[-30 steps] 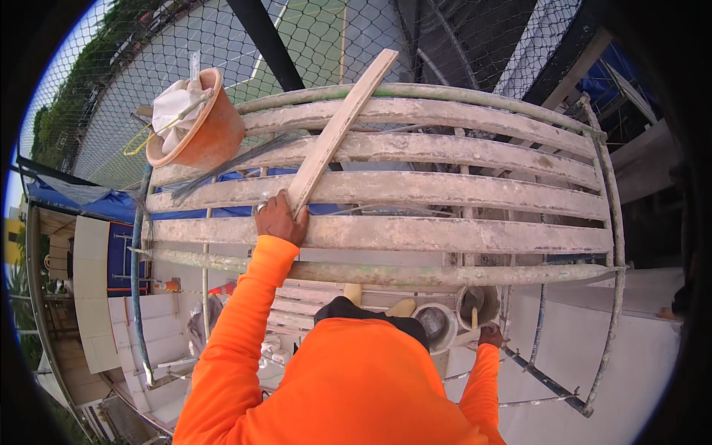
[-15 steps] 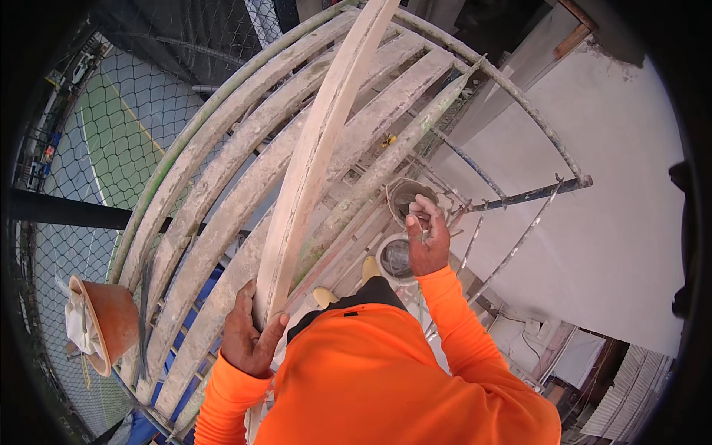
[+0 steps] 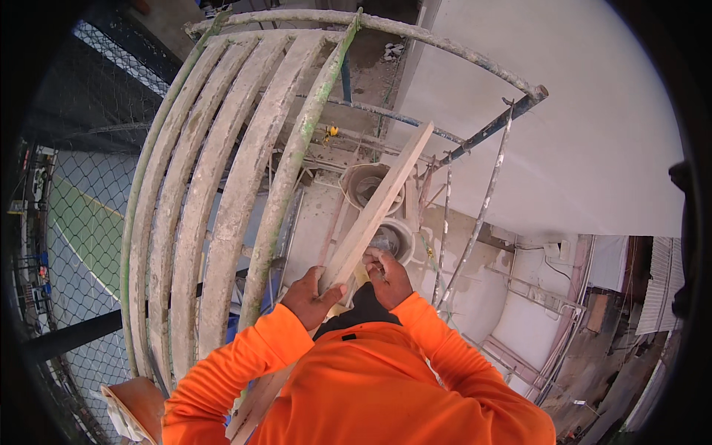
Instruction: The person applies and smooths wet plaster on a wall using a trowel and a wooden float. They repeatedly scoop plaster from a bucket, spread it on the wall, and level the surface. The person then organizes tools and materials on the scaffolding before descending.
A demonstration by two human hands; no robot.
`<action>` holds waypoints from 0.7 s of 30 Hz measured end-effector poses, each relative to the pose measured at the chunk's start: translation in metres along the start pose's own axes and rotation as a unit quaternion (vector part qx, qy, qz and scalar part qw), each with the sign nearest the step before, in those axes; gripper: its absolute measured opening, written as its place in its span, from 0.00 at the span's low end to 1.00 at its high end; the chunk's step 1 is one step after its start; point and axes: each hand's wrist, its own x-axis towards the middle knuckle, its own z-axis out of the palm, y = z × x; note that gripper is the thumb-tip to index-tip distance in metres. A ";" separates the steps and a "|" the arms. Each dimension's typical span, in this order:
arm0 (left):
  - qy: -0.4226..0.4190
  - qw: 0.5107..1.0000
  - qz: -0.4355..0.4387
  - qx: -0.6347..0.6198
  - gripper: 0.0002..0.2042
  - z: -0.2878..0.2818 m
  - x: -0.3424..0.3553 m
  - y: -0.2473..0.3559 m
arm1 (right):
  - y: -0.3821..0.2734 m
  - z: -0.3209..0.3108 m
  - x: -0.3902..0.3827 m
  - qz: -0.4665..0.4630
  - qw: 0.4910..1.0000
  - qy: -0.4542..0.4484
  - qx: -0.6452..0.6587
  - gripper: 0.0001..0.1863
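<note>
My left hand is closed around a long pale wooden plank, which slants from beside my body up over the two buckets below. My right hand is at the plank's right side with fingers curled in against its edge; whether they grip it or something small is hidden. Under the plank are an upper bucket with dark contents and a lower pale bucket. Just left of my hands are the plaster-stained slats and green-streaked tube of a scaffold platform.
An orange bucket sits at lower left. Netting fences the left side, a court beyond. Scaffold bars stand before a white wall at right. A small yellow object lies beyond the platform's tube.
The view has turned, bringing the platform upright at left. The plank has moved off the slats to over the buckets; my right hand has come from apart to the plank's side, fingers curled.
</note>
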 end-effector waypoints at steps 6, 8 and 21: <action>0.090 0.972 -0.091 0.197 0.33 0.019 0.134 0.024 | 0.018 0.006 0.006 0.117 0.983 -0.093 0.108 0.20; 0.121 0.958 -0.109 0.238 0.31 0.030 0.173 0.037 | 0.015 0.014 0.006 0.176 0.952 -0.179 0.173 0.26; 0.212 0.911 -0.077 0.345 0.38 0.010 0.320 0.105 | 0.024 0.109 0.081 0.188 0.793 -0.139 0.562 0.33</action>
